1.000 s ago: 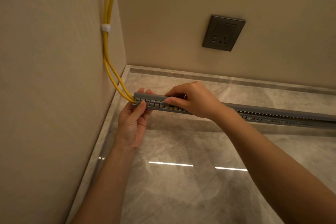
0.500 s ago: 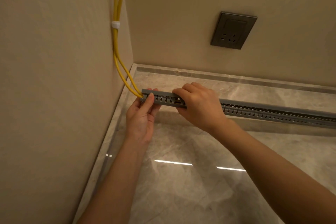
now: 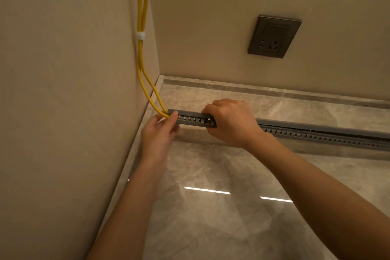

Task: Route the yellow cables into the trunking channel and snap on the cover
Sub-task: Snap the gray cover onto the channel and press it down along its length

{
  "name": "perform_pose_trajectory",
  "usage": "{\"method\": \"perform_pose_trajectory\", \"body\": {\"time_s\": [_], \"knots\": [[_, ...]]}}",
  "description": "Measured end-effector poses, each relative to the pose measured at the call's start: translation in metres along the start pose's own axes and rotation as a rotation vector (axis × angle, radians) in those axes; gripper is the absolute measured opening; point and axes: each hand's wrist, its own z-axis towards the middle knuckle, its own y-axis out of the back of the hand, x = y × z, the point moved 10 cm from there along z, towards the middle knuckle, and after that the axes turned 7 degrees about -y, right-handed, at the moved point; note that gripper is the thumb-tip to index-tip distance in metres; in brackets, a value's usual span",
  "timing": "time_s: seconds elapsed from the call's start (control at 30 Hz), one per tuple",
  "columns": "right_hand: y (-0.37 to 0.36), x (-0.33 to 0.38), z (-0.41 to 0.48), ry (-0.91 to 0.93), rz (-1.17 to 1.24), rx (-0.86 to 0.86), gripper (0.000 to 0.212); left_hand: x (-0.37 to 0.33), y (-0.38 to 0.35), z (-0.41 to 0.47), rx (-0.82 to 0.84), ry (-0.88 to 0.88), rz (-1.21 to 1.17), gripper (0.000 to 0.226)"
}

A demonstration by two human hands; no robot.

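Two yellow cables [image 3: 141,63] hang down the left wall, held together by a white clip [image 3: 140,35], and curve into the left end of a grey slotted trunking channel [image 3: 316,133] lying on the floor. A grey cover [image 3: 187,113] sits along its top. My left hand [image 3: 159,133] grips the channel's left end, thumb against its slotted side where the cables enter. A little to the right, my right hand [image 3: 231,122] is closed over the channel and cover, fingers pressing on top. The cables inside the channel are hidden.
A dark grey wall socket [image 3: 274,36] is on the back wall above the channel. The glossy marble floor [image 3: 211,207] meets both walls at a stone skirting [image 3: 274,94]. The left wall stands close beside my left arm.
The view has shifted so the channel sits further right in frame. My right hand has closed down further over the cover; my left thumb stays at the channel's end.
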Motion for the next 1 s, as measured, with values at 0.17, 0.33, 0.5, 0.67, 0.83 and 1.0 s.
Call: {"method": "perform_pose_trajectory", "body": {"time_s": [0.17,0.33,0.5,0.67,0.83,1.0], "knots": [[0.001,0.001,0.000,0.007,0.008,0.002,0.023,-0.074,0.006,-0.045,-0.167,-0.700,0.806,0.040],[0.000,0.002,0.002,0.015,-0.028,0.006,0.022,-0.067,-0.073,-0.044,0.469,-1.030,1.539,0.050],[0.001,0.003,0.002,0.001,-0.049,0.016,0.019,-0.058,-0.086,-0.018,0.640,-0.867,1.826,0.027],[0.003,0.017,0.000,-0.044,-0.133,-0.061,0.020,-0.058,-0.096,-0.020,0.662,-0.956,1.966,0.018],[-0.002,0.029,0.006,-0.089,-0.127,-0.043,0.014,-0.048,-0.091,-0.025,0.735,-0.963,2.029,0.018],[-0.005,0.028,0.014,-0.093,-0.115,0.050,0.011,-0.040,-0.091,-0.027,0.796,-0.916,2.083,0.019]]}}
